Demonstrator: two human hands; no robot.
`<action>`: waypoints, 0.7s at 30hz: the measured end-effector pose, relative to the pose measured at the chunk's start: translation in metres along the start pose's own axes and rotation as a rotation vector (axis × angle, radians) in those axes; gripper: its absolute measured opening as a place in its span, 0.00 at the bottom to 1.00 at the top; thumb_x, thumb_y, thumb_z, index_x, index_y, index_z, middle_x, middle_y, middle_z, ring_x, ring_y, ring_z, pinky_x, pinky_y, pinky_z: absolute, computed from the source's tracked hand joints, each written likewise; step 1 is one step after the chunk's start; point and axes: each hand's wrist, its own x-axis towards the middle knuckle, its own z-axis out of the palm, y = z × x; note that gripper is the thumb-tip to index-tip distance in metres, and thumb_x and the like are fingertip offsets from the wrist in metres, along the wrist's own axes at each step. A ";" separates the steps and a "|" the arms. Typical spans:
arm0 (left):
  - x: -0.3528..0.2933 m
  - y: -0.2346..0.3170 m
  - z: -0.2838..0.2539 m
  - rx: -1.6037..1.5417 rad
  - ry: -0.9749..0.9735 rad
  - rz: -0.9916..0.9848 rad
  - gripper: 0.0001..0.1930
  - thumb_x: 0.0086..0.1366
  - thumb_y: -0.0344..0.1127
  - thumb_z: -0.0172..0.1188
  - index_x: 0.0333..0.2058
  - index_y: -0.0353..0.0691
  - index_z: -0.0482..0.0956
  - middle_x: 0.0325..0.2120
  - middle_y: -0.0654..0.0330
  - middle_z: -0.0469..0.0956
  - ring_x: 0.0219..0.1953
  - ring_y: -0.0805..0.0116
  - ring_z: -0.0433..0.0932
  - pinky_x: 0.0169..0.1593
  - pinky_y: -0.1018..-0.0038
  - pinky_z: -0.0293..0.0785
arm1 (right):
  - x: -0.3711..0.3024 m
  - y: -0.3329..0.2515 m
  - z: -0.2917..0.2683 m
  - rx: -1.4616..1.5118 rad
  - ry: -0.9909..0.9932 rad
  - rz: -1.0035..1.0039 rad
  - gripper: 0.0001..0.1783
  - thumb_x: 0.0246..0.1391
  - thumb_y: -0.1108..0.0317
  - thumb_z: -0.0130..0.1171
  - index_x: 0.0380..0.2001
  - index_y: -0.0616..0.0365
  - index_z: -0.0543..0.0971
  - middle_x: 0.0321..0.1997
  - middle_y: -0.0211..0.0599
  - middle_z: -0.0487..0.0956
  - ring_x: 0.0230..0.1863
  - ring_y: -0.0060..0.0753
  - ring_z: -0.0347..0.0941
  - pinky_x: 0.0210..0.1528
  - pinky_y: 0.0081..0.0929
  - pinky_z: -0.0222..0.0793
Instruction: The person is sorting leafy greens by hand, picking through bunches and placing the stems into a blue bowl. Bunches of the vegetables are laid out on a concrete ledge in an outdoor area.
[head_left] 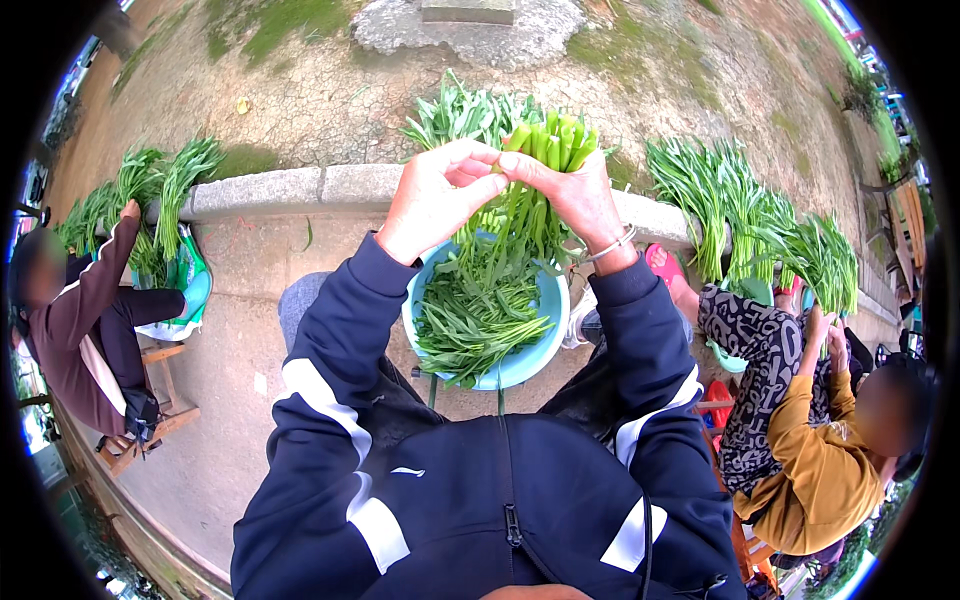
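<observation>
Right hand (578, 195): grip closed round bunch of greens (528, 215), above blue basin (535, 365) | Left hand (440, 195): at stems (553, 148) (grip unclear) | Seemingly done: basin's leafy heap (475, 320) | Seemingly remaining: bunch, pile beyond kerb (465, 108)

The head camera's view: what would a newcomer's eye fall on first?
Probably the bunch of green stems at upper centre, gripped in the right hand, with the left hand close beside it. Just below, leafy greens lie in a light-blue basin. At the edges, a person in maroon on the left and one in mustard on the right also handle greens.
</observation>
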 end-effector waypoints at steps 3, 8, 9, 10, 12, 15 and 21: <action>0.001 -0.002 0.000 0.028 0.012 0.025 0.10 0.54 0.29 0.63 0.36 0.37 0.78 0.26 0.62 0.79 0.28 0.79 0.76 0.34 0.79 0.72 | 0.000 0.001 -0.001 0.007 -0.010 -0.008 0.13 0.45 0.71 0.66 0.36 0.62 0.79 0.31 0.28 0.79 0.31 0.15 0.72 0.34 0.17 0.70; 0.002 0.006 -0.003 0.146 -0.037 0.017 0.14 0.56 0.30 0.63 0.42 0.37 0.75 0.33 0.61 0.79 0.35 0.76 0.77 0.41 0.78 0.73 | 0.001 0.002 -0.002 0.014 0.001 -0.011 0.12 0.45 0.71 0.66 0.35 0.63 0.79 0.31 0.28 0.79 0.31 0.15 0.72 0.34 0.17 0.70; 0.002 0.006 -0.004 0.164 -0.025 0.036 0.15 0.55 0.30 0.63 0.42 0.38 0.75 0.34 0.61 0.78 0.35 0.76 0.77 0.41 0.78 0.73 | 0.001 0.001 -0.003 0.019 0.003 -0.008 0.12 0.45 0.71 0.66 0.35 0.63 0.79 0.31 0.28 0.79 0.31 0.16 0.72 0.34 0.17 0.70; 0.002 0.007 -0.004 0.182 -0.014 0.054 0.16 0.55 0.31 0.64 0.43 0.38 0.75 0.34 0.61 0.78 0.36 0.76 0.76 0.41 0.78 0.73 | 0.001 -0.001 -0.003 0.004 -0.007 0.005 0.11 0.46 0.71 0.65 0.35 0.62 0.79 0.31 0.28 0.79 0.31 0.16 0.73 0.34 0.17 0.70; 0.001 0.013 -0.006 0.191 0.011 0.052 0.17 0.55 0.32 0.64 0.44 0.39 0.75 0.35 0.61 0.78 0.37 0.75 0.76 0.41 0.78 0.73 | 0.000 -0.004 -0.006 -0.025 -0.024 0.032 0.10 0.48 0.73 0.63 0.35 0.62 0.78 0.30 0.28 0.79 0.31 0.17 0.73 0.33 0.17 0.69; 0.001 0.013 -0.010 0.190 0.021 0.081 0.17 0.55 0.32 0.64 0.44 0.40 0.75 0.35 0.61 0.77 0.37 0.75 0.75 0.41 0.78 0.72 | 0.002 0.002 -0.011 -0.035 0.015 -0.029 0.10 0.48 0.71 0.62 0.35 0.62 0.78 0.31 0.30 0.79 0.30 0.18 0.73 0.32 0.17 0.69; 0.002 0.005 -0.016 0.193 -0.006 0.033 0.15 0.58 0.33 0.59 0.45 0.39 0.75 0.34 0.61 0.76 0.35 0.78 0.73 0.43 0.78 0.71 | 0.003 -0.006 -0.033 0.167 0.084 0.091 0.15 0.52 0.64 0.59 0.40 0.62 0.74 0.40 0.38 0.79 0.34 0.20 0.72 0.35 0.19 0.69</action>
